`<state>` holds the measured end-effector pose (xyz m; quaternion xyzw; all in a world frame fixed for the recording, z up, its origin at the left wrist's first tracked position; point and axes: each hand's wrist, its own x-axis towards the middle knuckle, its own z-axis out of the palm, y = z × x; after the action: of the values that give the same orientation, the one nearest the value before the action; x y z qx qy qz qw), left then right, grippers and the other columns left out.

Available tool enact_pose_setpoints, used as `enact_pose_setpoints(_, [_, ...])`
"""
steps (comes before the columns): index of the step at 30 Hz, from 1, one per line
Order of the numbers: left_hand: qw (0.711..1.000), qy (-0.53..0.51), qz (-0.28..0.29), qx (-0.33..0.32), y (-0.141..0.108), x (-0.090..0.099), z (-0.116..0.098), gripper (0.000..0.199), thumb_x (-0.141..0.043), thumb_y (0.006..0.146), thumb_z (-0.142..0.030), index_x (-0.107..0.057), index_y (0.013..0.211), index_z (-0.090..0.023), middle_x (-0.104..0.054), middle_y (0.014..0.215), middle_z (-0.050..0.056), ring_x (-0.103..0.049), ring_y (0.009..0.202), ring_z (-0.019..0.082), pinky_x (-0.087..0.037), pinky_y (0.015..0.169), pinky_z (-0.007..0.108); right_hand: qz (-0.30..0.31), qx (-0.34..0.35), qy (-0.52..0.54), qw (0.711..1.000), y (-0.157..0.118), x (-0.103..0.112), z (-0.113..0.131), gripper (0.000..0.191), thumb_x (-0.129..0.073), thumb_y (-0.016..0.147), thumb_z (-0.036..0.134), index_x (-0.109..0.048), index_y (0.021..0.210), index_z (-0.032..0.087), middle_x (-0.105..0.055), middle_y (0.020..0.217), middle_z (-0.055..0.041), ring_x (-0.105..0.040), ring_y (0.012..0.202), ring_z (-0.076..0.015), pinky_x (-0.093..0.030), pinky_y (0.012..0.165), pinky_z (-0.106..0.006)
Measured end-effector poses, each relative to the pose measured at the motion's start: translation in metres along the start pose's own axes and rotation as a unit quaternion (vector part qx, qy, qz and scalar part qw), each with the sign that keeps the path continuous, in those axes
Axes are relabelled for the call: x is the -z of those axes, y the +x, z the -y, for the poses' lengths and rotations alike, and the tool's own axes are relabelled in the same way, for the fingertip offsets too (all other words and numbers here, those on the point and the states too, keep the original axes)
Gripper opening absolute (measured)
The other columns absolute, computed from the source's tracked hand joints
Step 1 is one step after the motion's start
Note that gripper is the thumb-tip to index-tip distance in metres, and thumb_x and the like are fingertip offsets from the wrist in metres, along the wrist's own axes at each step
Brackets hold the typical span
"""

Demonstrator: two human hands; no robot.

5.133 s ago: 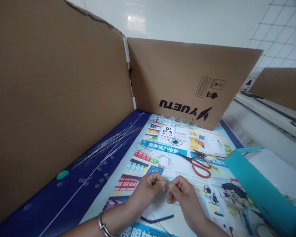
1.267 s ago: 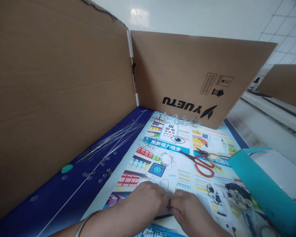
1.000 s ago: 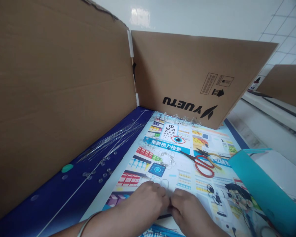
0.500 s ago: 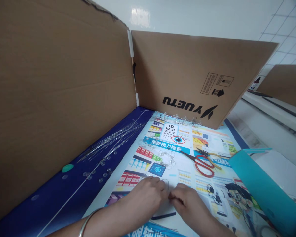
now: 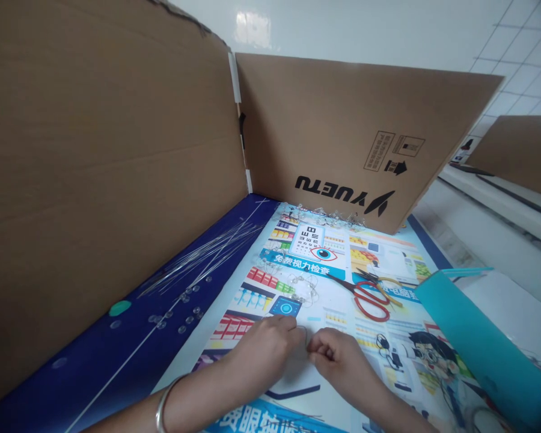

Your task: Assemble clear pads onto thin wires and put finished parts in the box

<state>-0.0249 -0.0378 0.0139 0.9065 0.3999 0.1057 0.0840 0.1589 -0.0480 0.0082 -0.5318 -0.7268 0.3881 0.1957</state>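
Over the printed sheet, my left hand [image 5: 273, 340] is closed in a pinch, with a thin wire [image 5: 305, 329] curving up beside its fingertips. Just to its right, a narrow gap away, my right hand [image 5: 336, 353] has its fingers curled and its thumb against them. The wire appears to run between both hands, though the fingers hide most of it. Beyond them lies a loop of clear beads on wire [image 5: 303, 287]. Red-handled scissors [image 5: 370, 302] rest to the right, beside a yellow-handled tool [image 5: 391, 293], probably pliers.
Loose clear beads [image 5: 184, 319], a bundle of straight wires [image 5: 202, 255] and a green piece [image 5: 119, 308] lie on the blue strip at left. More beaded wire [image 5: 333, 218] sits by the cardboard wall [image 5: 342, 120]. A teal box [image 5: 473, 337] stands at right.
My hands have drawn slightly apart, widening the small gap between the fingertips. The whole view has shifted a little; the other things lie as before.
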Motion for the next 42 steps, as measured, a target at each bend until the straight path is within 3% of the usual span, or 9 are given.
enact_pose_setpoints(8, [0.992, -0.088, -0.055, 0.067, 0.002, -0.006, 0.001, 0.019, -0.042, 0.08, -0.008, -0.058, 0.074, -0.018, -0.055, 0.071, 0.001, -0.05, 0.064, 0.015, -0.037, 0.057, 0.024, -0.081, -0.02, 0.065, 0.994, -0.002, -0.012, -0.001, 0.01, -0.044, 0.074, 0.013, -0.047, 0.066, 0.019, -0.043, 0.059, 0.0046, -0.042, 0.055, -0.01, -0.033, 0.05, -0.019])
enact_pose_setpoints(13, [0.956, -0.243, -0.123, 0.113, 0.004, -0.008, 0.001, 0.02, -0.044, 0.079, -0.007, -0.061, 0.08, -0.018, -0.058, 0.076, 0.001, -0.053, 0.074, 0.014, -0.04, 0.066, 0.024, -0.109, -0.017, 0.155, 0.982, -0.002, -0.016, -0.001, 0.011, -0.047, 0.08, 0.024, -0.047, 0.071, 0.019, -0.044, 0.062, 0.0039, -0.043, 0.057, -0.0111, -0.035, 0.053, -0.021])
enact_pose_setpoints(18, [0.888, -0.401, -0.127, 0.188, 0.009, -0.013, -0.002, 0.012, -0.05, 0.076, -0.011, -0.059, 0.07, -0.017, -0.056, 0.066, -0.002, -0.052, 0.066, 0.012, -0.039, 0.06, 0.022, -0.12, -0.016, 0.247, 0.961, -0.003, -0.02, -0.005, 0.014, -0.049, 0.082, 0.03, -0.048, 0.073, 0.019, -0.043, 0.061, 0.0046, -0.042, 0.056, -0.0109, -0.036, 0.053, -0.022])
enact_pose_setpoints(23, [0.766, -0.606, -0.025, 0.214, 0.014, -0.016, 0.002, 0.009, -0.055, 0.075, -0.024, -0.054, 0.073, -0.015, -0.055, 0.056, -0.003, -0.047, 0.048, 0.009, -0.038, 0.049, 0.021, -0.126, -0.022, 0.28, 0.951, -0.003, -0.02, -0.009, 0.014, -0.051, 0.083, 0.029, -0.048, 0.073, 0.019, -0.043, 0.06, 0.0051, -0.04, 0.055, -0.0104, -0.034, 0.052, -0.021])
enact_pose_setpoints(26, [0.738, -0.644, 0.008, 0.2, 0.015, -0.013, 0.007, 0.011, -0.057, 0.074, -0.025, -0.054, 0.073, -0.014, -0.058, 0.055, -0.002, -0.047, 0.047, 0.008, -0.038, 0.049, 0.02, -0.122, -0.025, 0.28, 0.952, -0.002, -0.018, -0.01, 0.013, -0.052, 0.082, 0.028, -0.049, 0.072, 0.019, -0.044, 0.06, 0.0048, -0.041, 0.055, -0.0105, -0.034, 0.052, -0.022])
enact_pose_setpoints(30, [0.752, -0.628, 0.026, 0.199, 0.013, -0.01, 0.009, 0.009, -0.055, 0.074, -0.024, -0.053, 0.071, -0.015, -0.056, 0.053, -0.003, -0.048, 0.046, 0.009, -0.036, 0.047, 0.019, -0.117, -0.032, 0.286, 0.951, -0.001, -0.018, -0.011, 0.012, -0.053, 0.081, 0.026, -0.05, 0.072, 0.019, -0.045, 0.061, 0.0046, -0.04, 0.055, -0.0105, -0.033, 0.052, -0.022])
enact_pose_setpoints(36, [0.846, -0.494, -0.004, 0.199, 0.009, -0.007, 0.004, 0.007, -0.049, 0.074, -0.017, -0.053, 0.068, -0.017, -0.05, 0.054, -0.005, -0.051, 0.049, 0.01, -0.035, 0.046, 0.018, -0.114, -0.031, 0.298, 0.947, -0.002, -0.021, -0.009, 0.015, -0.053, 0.082, 0.029, -0.049, 0.072, 0.019, -0.044, 0.06, 0.0046, -0.039, 0.055, -0.0104, -0.032, 0.051, -0.022])
enact_pose_setpoints(38, [0.849, -0.487, -0.019, 0.202, 0.008, -0.007, 0.0, 0.009, -0.048, 0.075, -0.018, -0.052, 0.067, -0.017, -0.049, 0.055, -0.005, -0.05, 0.047, 0.009, -0.036, 0.046, 0.018, -0.12, -0.029, 0.304, 0.945, -0.002, -0.021, -0.007, 0.015, -0.053, 0.082, 0.03, -0.049, 0.072, 0.019, -0.043, 0.059, 0.005, -0.039, 0.054, -0.0103, -0.032, 0.051, -0.022])
enact_pose_setpoints(42, [0.821, -0.525, -0.05, 0.218, 0.01, -0.014, -0.006, 0.012, -0.048, 0.078, -0.023, -0.049, 0.067, -0.018, -0.045, 0.054, -0.006, -0.046, 0.044, 0.009, -0.036, 0.042, 0.018, -0.131, -0.028, 0.324, 0.936, 0.0, -0.023, -0.004, 0.016, -0.053, 0.082, 0.032, -0.049, 0.073, 0.019, -0.042, 0.056, 0.006, -0.038, 0.052, -0.0099, -0.032, 0.05, -0.022])
